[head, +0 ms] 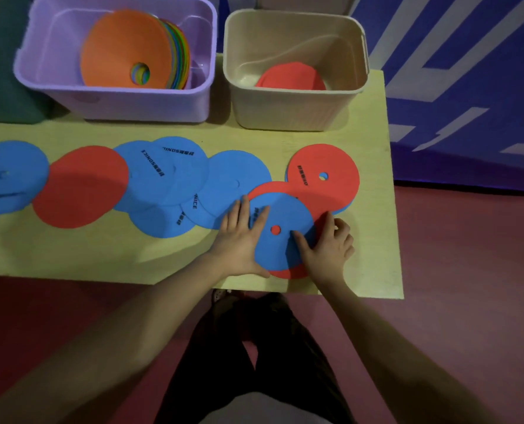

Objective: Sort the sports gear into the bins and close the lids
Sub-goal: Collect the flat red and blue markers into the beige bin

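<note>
Head view: both hands on one blue disc (282, 231) — left hand (239, 240) spread flat, right hand (328, 246) pinching its edge.

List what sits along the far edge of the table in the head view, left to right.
Purple bin holding stacked cones, orange cone on top → beige bin with a red disc inside. Both bins are open; no lids on them.
</note>
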A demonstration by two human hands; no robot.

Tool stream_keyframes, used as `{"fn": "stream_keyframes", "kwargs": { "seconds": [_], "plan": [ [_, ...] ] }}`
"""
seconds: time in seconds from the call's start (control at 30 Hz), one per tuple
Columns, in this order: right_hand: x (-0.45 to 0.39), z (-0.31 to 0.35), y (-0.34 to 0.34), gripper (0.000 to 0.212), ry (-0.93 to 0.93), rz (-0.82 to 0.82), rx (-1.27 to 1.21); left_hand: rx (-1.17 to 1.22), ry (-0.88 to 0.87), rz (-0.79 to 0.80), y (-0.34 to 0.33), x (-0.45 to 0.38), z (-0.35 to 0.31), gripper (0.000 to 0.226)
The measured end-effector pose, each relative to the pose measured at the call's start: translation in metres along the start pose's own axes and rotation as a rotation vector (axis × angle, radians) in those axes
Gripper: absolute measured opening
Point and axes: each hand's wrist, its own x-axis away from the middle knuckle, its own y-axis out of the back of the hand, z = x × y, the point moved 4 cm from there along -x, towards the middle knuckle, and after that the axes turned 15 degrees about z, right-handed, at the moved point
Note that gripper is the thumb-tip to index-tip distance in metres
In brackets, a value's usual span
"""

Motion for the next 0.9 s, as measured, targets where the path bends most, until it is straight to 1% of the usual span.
{"fn": "stream_keyframes", "kwargs": {
  "seconds": [0.17,0.27,0.33,0.43,0.53,0.6,0.67,0.73,0.83,0.9],
  "plan": [
    [-0.011,-0.001,0.008,0.074,-0.016,-0.031,-0.122,0.147,0.048,-0.089,0.005,-0.001,-0.004,0.125],
    [-0.019,0.004,0.01,0.071,0.029,-0.053,-0.13,0.204,0.085,-0.125,0.014,-0.005,-0.003,0.125],
    [-0.023,0.008,0.009,0.069,0.01,-0.068,-0.128,0.247,0.091,-0.128,0.018,-0.007,-0.006,0.125],
    [-0.03,0.016,0.009,0.071,-0.039,-0.049,-0.117,0.302,0.056,-0.077,0.017,-0.008,-0.009,0.125],
    [-0.034,0.017,0.013,0.07,-0.047,-0.019,-0.097,0.418,-0.014,0.038,0.015,-0.009,-0.01,0.128],
    [-0.036,0.015,0.016,0.068,-0.046,0.008,-0.112,0.473,-0.02,0.02,0.019,-0.012,-0.007,0.121],
    [-0.038,0.012,0.021,0.064,-0.035,0.03,-0.126,0.468,-0.019,-0.072,0.026,-0.014,-0.004,0.105],
    [-0.036,0.011,0.025,0.059,0.002,0.043,-0.121,0.417,-0.02,-0.126,0.031,-0.016,-0.005,0.097],
    [-0.025,0.013,0.022,0.055,0.148,0.064,-0.08,0.358,0.018,-0.127,0.038,-0.023,-0.005,0.1],
    [-0.02,0.014,0.019,0.053,0.219,0.08,-0.118,0.317,0.029,-0.093,0.044,-0.029,-0.005,0.104]
  ]
}}
